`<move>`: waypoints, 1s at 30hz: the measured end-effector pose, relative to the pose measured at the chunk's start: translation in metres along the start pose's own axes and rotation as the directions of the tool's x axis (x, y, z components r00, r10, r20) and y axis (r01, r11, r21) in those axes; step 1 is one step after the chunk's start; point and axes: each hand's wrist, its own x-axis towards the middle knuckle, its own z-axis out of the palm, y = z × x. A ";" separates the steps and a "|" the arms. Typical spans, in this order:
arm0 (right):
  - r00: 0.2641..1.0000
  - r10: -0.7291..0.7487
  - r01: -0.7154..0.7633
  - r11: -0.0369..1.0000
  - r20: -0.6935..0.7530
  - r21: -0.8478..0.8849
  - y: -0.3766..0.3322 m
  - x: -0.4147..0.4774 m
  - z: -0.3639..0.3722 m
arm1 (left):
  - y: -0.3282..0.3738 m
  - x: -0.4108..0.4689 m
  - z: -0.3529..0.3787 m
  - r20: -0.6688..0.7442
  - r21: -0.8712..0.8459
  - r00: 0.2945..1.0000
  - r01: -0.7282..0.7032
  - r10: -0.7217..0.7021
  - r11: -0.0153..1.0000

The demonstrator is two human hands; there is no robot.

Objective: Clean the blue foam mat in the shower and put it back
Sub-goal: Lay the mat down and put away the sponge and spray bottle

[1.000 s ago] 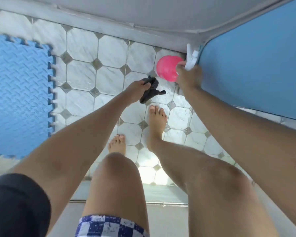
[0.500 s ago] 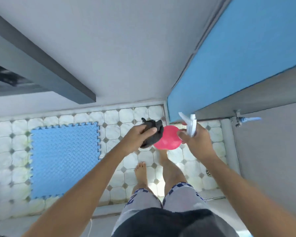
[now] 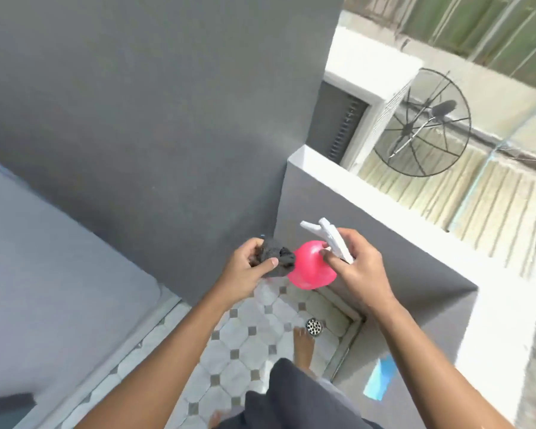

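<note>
Grey walls enclose tiled floor [image 3: 254, 329] at lower centre; left hand [image 3: 248, 267] clenches dark cloth [image 3: 276, 258], right hand [image 3: 358, 267] grips pink spray bottle [image 3: 310, 269], nozzle toward upper left.

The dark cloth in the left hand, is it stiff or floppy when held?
Probably floppy: the dark cloth is bunched into a crumpled wad inside the left hand. It likely weighs little, since the fingers pinch it loosely.

Two hands raised mid-frame: left hand [image 3: 247, 264], right hand [image 3: 358, 267]. One dark cloth [image 3: 277, 257], bunched in the left. One pink spray bottle [image 3: 310, 269] with one white trigger head [image 3: 328, 238], gripped in the right. One floor drain [image 3: 313, 326], lower centre-right. Two bare feet: one foot [image 3: 304, 348] beside the drain, another foot [image 3: 215, 418] at the bottom edge. One round wire dish [image 3: 423, 122], upper right.
</note>
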 end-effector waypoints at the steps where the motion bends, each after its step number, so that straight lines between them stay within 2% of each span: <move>1: 0.999 0.002 -0.002 1.000 -0.049 0.002 0.005 0.011 -0.022 | 0.011 0.021 0.022 0.019 -0.011 1.000 -0.004 0.004 1.000; 7: 0.944 0.080 -0.065 0.996 -0.320 0.060 0.045 0.073 -0.149 | 0.056 0.143 0.155 0.114 -0.037 0.993 0.047 -0.043 0.998; 13: 0.899 0.106 -0.096 0.994 -0.425 0.045 0.085 0.115 -0.235 | 0.090 0.233 0.260 0.162 -0.083 0.987 -0.008 0.021 0.997; 15: 0.885 0.133 -0.120 0.991 -0.447 0.056 0.098 0.126 -0.248 | 0.087 0.255 0.277 0.157 -0.092 0.987 0.027 -0.012 0.995; 20: 0.839 0.247 -0.220 0.969 -0.484 0.113 0.124 0.137 -0.249 | 0.043 0.276 0.283 0.104 0.125 0.960 0.248 -0.261 0.961; 22: 0.842 0.257 -0.230 0.966 -0.474 0.115 0.126 0.140 -0.249 | 0.035 0.272 0.283 0.079 0.176 0.944 0.304 -0.321 0.936; 25: 0.873 0.247 -0.236 0.969 -0.421 0.078 0.124 0.144 -0.252 | 0.029 0.269 0.284 0.070 0.267 0.943 0.296 -0.325 0.917; 30: 0.915 0.234 -0.275 0.958 -0.329 -0.083 0.124 0.144 -0.256 | 0.025 0.266 0.270 0.083 0.566 0.931 0.248 -0.354 0.786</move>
